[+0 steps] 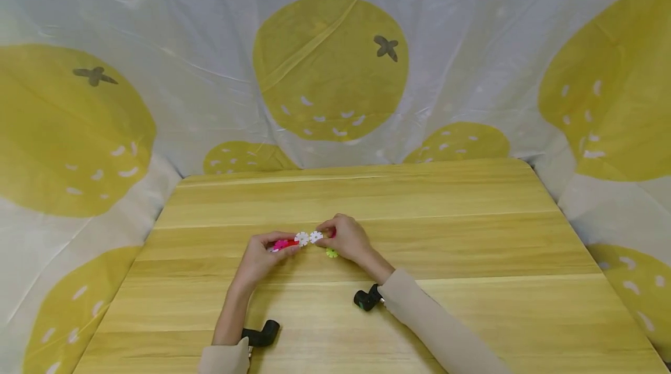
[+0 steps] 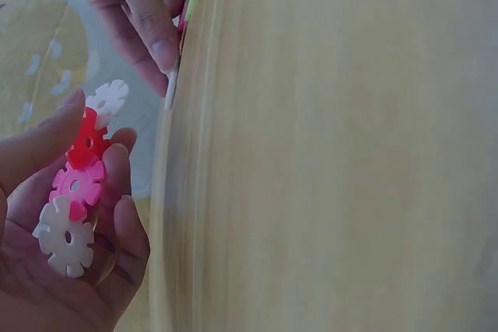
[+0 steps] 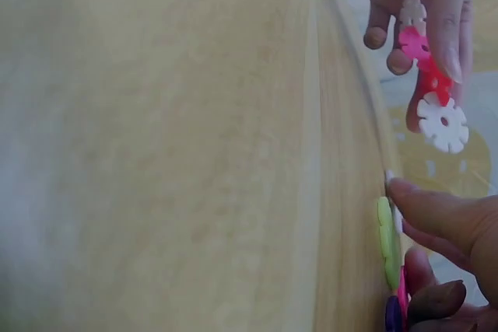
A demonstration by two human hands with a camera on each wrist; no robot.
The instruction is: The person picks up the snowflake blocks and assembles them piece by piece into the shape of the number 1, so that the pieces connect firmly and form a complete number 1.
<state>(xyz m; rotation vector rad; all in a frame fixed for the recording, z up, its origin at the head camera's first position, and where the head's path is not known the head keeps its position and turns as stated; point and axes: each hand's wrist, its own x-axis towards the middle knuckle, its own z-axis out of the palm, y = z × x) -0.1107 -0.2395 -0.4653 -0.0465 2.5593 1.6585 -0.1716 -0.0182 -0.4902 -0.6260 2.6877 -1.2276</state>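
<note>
My left hand (image 1: 262,257) holds a short chain of notched plastic snowflake discs. In the left wrist view it runs from a white disc (image 2: 66,248) through a pink disc (image 2: 89,182) and a red disc (image 2: 81,148) to a white end disc (image 2: 107,101). Opposite, my right hand (image 1: 350,240) pinches a second chain by its white disc (image 1: 315,237). A yellow-green disc (image 3: 387,242), a pink disc (image 3: 403,295) and a purple disc (image 3: 393,314) belong to that group, partly behind the fingers. The two white end discs face each other, close together.
Beneath both hands lies a wood-grain table (image 1: 445,321). A white cloth (image 1: 461,24) with yellow fruit prints hangs behind it and along its sides. Black wrist-camera mounts, one at the left wrist (image 1: 262,334) and one at the right (image 1: 367,298), stick out over the tabletop.
</note>
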